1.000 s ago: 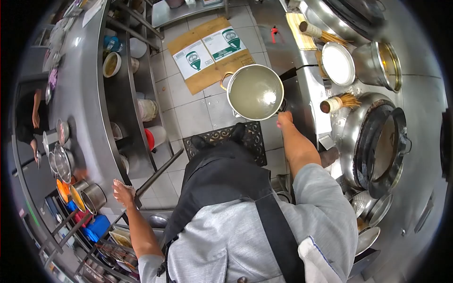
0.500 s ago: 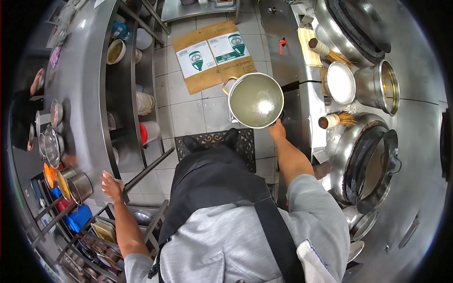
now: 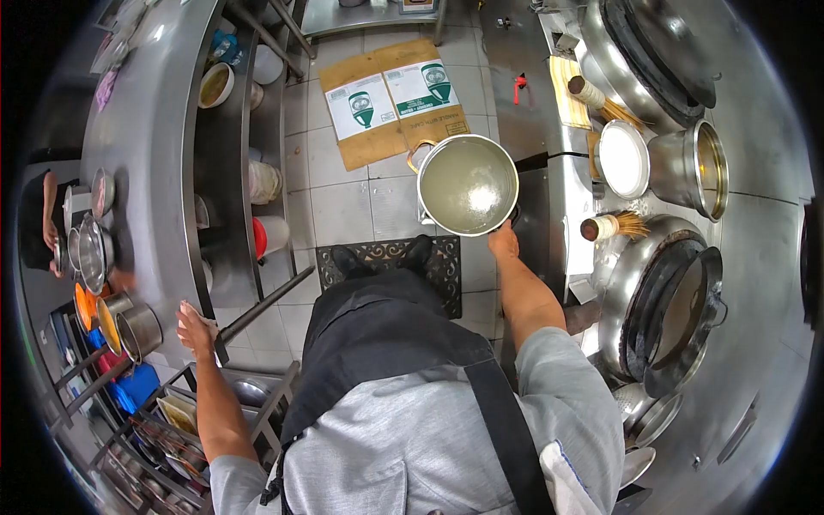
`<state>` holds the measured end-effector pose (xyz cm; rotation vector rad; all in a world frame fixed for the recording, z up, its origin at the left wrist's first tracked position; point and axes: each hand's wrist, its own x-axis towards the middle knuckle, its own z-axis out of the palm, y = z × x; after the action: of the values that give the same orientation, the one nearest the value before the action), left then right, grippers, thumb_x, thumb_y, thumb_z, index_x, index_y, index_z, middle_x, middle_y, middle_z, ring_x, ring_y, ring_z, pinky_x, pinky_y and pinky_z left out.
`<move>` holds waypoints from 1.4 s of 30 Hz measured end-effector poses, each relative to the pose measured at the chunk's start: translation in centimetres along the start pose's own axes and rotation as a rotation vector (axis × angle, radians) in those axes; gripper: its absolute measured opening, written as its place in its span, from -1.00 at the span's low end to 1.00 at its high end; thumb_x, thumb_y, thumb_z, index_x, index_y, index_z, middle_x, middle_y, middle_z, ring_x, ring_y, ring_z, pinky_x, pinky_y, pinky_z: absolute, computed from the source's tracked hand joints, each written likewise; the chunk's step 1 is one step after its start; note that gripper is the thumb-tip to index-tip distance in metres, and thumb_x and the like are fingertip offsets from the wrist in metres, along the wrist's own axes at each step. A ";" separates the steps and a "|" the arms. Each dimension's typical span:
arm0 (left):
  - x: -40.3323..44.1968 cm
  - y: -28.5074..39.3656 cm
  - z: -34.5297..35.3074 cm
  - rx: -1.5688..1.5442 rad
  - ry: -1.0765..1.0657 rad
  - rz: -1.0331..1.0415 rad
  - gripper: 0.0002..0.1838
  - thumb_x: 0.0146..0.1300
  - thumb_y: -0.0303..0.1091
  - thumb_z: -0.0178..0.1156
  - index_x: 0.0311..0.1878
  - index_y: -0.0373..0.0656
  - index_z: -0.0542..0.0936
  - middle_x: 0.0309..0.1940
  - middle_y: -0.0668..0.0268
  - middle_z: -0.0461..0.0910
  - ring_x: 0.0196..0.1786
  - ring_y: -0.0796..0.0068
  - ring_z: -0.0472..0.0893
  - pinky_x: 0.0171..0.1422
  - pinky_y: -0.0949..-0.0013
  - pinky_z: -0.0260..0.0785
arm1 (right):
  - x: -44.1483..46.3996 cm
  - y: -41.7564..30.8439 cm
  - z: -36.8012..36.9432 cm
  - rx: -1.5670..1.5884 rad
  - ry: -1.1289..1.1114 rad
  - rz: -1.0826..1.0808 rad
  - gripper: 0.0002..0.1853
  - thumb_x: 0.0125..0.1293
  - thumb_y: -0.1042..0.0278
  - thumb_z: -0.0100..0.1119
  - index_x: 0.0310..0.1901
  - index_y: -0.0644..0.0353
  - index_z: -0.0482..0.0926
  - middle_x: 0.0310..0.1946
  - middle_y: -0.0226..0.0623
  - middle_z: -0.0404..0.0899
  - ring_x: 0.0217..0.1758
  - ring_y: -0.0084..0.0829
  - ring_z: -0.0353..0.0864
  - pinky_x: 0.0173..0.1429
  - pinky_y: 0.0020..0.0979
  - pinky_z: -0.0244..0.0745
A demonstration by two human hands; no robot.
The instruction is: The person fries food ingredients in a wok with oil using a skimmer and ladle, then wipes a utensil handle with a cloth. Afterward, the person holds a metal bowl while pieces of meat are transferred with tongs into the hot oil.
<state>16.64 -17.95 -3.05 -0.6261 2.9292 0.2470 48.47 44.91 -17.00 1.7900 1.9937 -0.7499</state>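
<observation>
1. At far left, beside the counter (image 3: pixel 167 163), a co-worker's hand (image 3: pixel 50 232) is near a cluster of metal bowls. One bowl (image 3: pixel 104 176) has something pinkish in it, blurred.

2. Next stand a pot with an orange-yellow inside (image 3: pixel 119 302), where I cannot tell lining from filling, and just beside it a plain steel pot (image 3: pixel 144 333), its contents hard to make out.

3. The person's left hand (image 3: pixel 196 330) is at the counter's near corner, with a whitish cloth (image 3: pixel 206 323) against it. I cannot tell whether the fingers grasp the cloth or only lie on it.

4. On the shelf under the counter, a white bowl (image 3: pixel 230 86) holds something brownish. Lower down on the same side is a white bucket (image 3: pixel 279 233) with a red part facing left.

5. In the middle, above the floor, is the large pale-rimmed pot (image 3: pixel 426 184), filled with cloudy, greyish-green liquid (image 3: pixel 455 180) that catches a bright glare. Its tan-wrapped handle is on the left.

6. The right hand (image 3: pixel 504 240) is clenched around the pot's other handle, at the lower right of the rim.

7. At right, on the range, are a round white container (image 3: pixel 604 160), a steel pot (image 3: pixel 674 167) with yellowish liquid (image 3: pixel 713 167), and a dark-rimmed wok (image 3: pixel 709 279), greyish inside.
</observation>
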 end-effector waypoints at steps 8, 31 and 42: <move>0.8 -0.7 0.6 0.081 -0.012 0.036 -0.21 0.26 0.38 -0.38 0.49 0.22 -0.03 0.44 -0.04 -0.07 0.45 -0.22 -0.12 0.46 -0.15 -0.32 | -1.4 0.5 -2.5 0.131 0.067 0.093 -0.61 0.15 0.18 0.15 0.00 0.13 0.44 -0.02 -0.02 0.57 0.12 -0.07 0.53 0.14 -0.12 0.41; -2.4 2.6 -1.3 0.071 -0.044 -0.084 -0.26 0.29 0.37 -0.38 0.49 0.35 -0.05 0.52 0.18 -0.22 0.53 0.03 -0.26 0.44 -0.30 -0.38 | -18.0 -8.6 -18.0 1.119 -0.568 -0.779 -0.46 0.15 0.44 0.12 0.20 0.23 0.29 -0.39 -0.33 0.52 -0.40 -0.53 0.55 -0.32 -0.52 0.47; 1.3 1.4 0.0 0.267 0.063 0.061 -0.36 0.38 0.22 -0.30 0.46 0.25 0.06 0.48 0.09 -0.11 0.50 -0.05 -0.13 0.38 -0.35 -0.16 | -26.3 -16.2 -11.8 1.142 -1.039 -0.729 -0.36 0.19 0.56 0.10 0.31 0.14 0.14 -0.26 -0.22 0.49 -0.50 -0.56 0.49 -0.50 -0.56 0.40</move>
<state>14.85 -17.21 -3.12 -0.5130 2.9696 -0.1599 37.00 30.05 10.21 0.4847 1.3864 -2.6947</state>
